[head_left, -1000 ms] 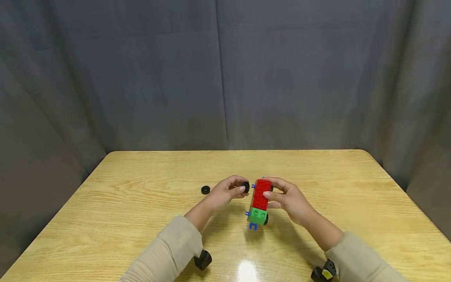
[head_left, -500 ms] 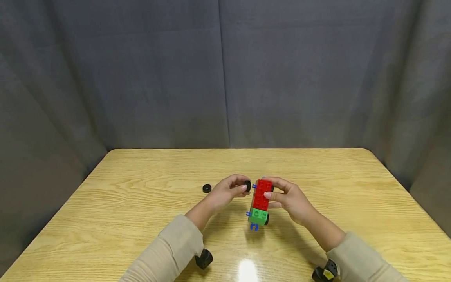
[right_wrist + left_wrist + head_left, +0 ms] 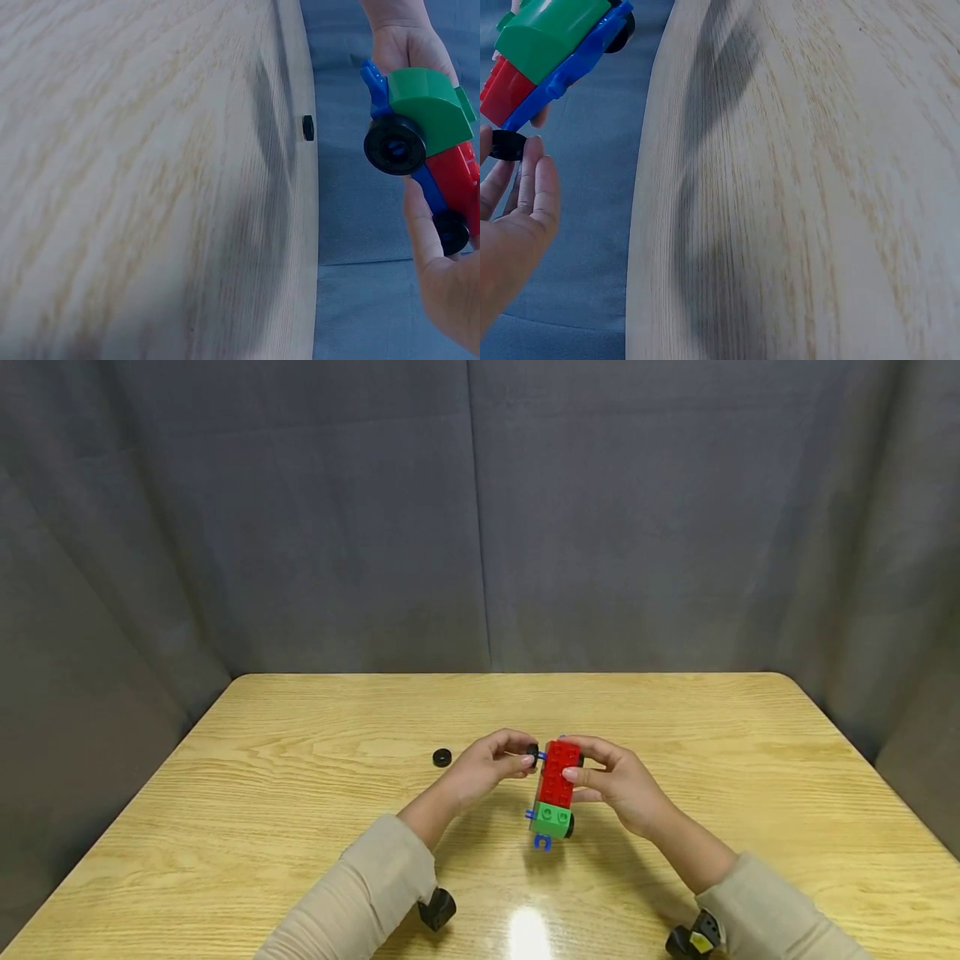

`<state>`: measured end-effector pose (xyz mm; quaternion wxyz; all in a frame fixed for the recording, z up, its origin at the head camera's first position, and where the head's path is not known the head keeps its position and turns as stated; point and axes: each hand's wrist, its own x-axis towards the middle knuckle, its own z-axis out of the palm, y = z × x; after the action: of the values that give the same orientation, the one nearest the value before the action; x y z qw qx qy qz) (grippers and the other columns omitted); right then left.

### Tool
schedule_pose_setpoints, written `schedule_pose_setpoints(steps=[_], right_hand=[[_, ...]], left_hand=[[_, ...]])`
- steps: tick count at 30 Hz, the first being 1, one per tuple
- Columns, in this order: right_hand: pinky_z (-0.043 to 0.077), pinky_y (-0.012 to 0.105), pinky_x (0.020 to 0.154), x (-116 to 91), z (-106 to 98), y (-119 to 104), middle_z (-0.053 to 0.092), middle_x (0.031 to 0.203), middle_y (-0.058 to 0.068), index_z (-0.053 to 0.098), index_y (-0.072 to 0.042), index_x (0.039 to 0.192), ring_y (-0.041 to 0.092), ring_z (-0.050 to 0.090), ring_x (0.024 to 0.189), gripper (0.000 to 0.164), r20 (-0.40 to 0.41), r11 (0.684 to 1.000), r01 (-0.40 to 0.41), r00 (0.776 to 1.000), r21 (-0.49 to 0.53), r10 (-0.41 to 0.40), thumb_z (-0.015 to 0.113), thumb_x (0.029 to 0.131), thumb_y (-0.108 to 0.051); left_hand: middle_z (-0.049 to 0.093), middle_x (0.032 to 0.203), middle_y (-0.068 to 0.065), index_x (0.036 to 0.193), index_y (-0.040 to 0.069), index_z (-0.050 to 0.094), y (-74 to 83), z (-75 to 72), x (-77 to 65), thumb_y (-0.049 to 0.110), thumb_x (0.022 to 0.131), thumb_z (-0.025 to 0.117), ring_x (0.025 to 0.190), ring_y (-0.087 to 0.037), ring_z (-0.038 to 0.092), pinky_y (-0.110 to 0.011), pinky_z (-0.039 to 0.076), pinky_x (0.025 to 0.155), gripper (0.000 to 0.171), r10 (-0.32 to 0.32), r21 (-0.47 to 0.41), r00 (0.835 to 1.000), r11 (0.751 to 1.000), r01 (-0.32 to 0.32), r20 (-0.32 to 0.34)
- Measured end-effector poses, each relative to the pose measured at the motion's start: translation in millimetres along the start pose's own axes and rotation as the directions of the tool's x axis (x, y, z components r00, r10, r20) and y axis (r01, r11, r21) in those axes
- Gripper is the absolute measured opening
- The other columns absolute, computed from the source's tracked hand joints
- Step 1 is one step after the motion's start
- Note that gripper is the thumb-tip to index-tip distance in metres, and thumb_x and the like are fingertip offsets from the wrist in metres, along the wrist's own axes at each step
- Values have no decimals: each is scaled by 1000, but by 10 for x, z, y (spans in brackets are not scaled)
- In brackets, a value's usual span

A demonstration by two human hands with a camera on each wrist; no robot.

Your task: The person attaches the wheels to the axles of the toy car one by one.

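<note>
My right hand (image 3: 618,785) grips a toy car (image 3: 556,777) built of a red block, a green block and a blue chassis, thumb on the red studs. In the right wrist view two black wheels (image 3: 395,145) sit on the car's near side. Bare blue axle ends stick out on its left side in the head view. My left hand (image 3: 483,768) pinches a loose black wheel (image 3: 508,145) between thumb and fingertips, right at the far left axle end. The blue chassis (image 3: 566,71) shows under the green block in the left wrist view.
Another black wheel (image 3: 442,757) lies flat on the wooden table (image 3: 300,793), left of my left hand. Black wrist cameras hang under both sleeves (image 3: 386,860). A grey curtain (image 3: 360,527) stands behind the table.
My left hand has moved slightly right, bringing its wheel from beside the car up to the far axle end. The right hand keeps its hold on the car.
</note>
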<state>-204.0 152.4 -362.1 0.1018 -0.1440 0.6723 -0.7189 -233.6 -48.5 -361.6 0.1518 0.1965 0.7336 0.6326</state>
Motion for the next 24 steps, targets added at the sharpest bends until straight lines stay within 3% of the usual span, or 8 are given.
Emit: schedule_pose_setpoints(steps=[5,14,24], right_hand=[[47,42,72,1,11,-2,47,114,15,39,7,122,23,57,86,51,-4,1000,-3,1000,2,3,62,79,-7],[46,44,72,-9,44,-5,49,111,14,38,9,119,21,58,83,48,-18,1000,-17,1000,-4,17,61,79,-4],[46,43,74,3,51,6,39,118,24,32,10,120,21,57,86,51,-8,999,-35,999,-23,35,60,80,-6]], left_hand=[[53,102,-9,113,1,49,-7,4,7,11,86,52,89,-20,55,-34,44,81,28,2,4,1000,1000,-2,-5],[53,101,-11,112,-1,49,-21,10,5,10,86,52,89,-21,55,-37,42,83,28,0,7,1000,1000,0,-2],[53,103,-9,112,2,50,-12,-14,-28,9,86,53,91,-19,55,-37,41,84,27,-19,22,1000,1000,18,11]])
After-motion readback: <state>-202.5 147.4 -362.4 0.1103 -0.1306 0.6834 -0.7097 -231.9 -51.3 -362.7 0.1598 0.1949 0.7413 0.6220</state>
